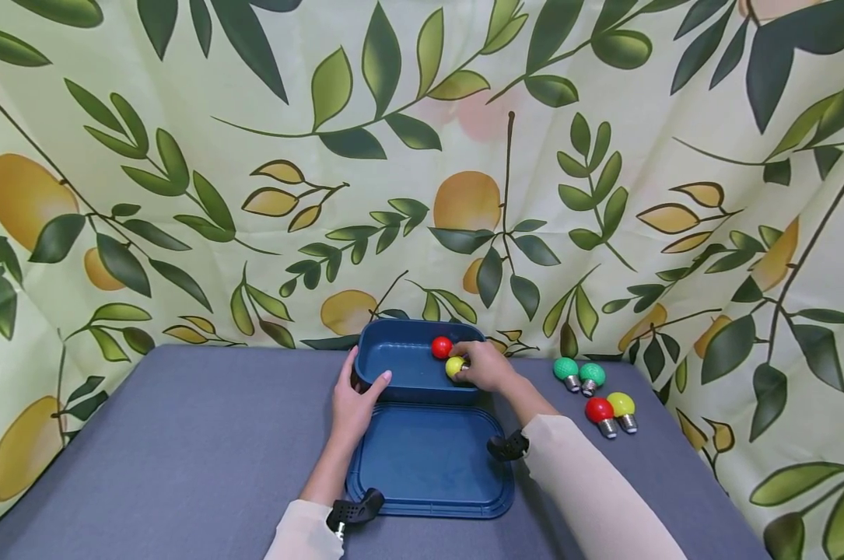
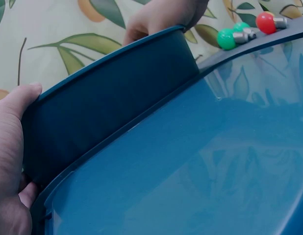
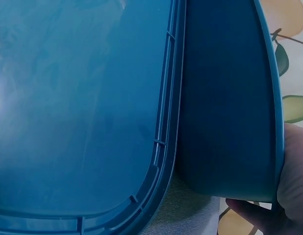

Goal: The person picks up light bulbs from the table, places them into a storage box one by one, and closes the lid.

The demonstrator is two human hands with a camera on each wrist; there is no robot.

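Observation:
A deep blue plastic box (image 1: 416, 395) stands at the back of the table, with a red light bulb (image 1: 442, 348) inside it. My left hand (image 1: 352, 398) grips the box's left end, thumb at the front rim and fingers along the outer side. Over the box's right end, my right hand (image 1: 490, 365) reaches in and pinches a yellow light bulb (image 1: 454, 366) by its metal base. That hand's fingertips are hidden behind the box wall in both wrist views. In front of the box lies its blue lid (image 1: 429, 459), flat on the table.
Right of the box lie two green bulbs (image 1: 565, 369), a red bulb (image 1: 600, 410) and another yellow bulb (image 1: 621, 404) on the grey tabletop (image 1: 204, 451). A leaf-and-fruit patterned cloth (image 1: 393, 187) hangs right behind the table.

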